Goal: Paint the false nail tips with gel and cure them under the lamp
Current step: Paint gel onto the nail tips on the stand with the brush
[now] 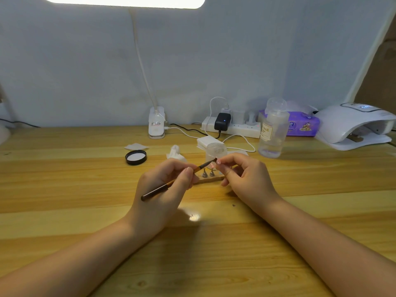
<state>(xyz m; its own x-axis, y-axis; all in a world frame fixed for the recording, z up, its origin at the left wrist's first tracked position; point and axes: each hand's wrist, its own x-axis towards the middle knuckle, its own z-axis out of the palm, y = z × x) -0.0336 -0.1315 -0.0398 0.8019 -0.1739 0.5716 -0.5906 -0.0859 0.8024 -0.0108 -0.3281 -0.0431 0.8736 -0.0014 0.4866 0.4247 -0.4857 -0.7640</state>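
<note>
1. Head view: the left hand (169, 183) grips a thin brush (177, 181), its bristles touching a nail tip (218, 162) pinched in the fingertips of the right hand (242, 176), just above a wooden stand (211, 179) with two holders.
2. Risk: a tremor could smear gel onto skin; the curing lamp (355, 125) sits far right of the stand, so carrying the wet tip there invites smudging.

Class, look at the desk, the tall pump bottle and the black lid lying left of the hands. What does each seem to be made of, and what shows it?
Desk: looks like pale wood or wood-look laminate, with plank bands, grain and a glossy patch of lamp glare.
Bottle: clear plastic, probably; the liquid shows through its walls.
Lid: black plastic, it seems, with a smooth rim and a pale liner inside.
</note>
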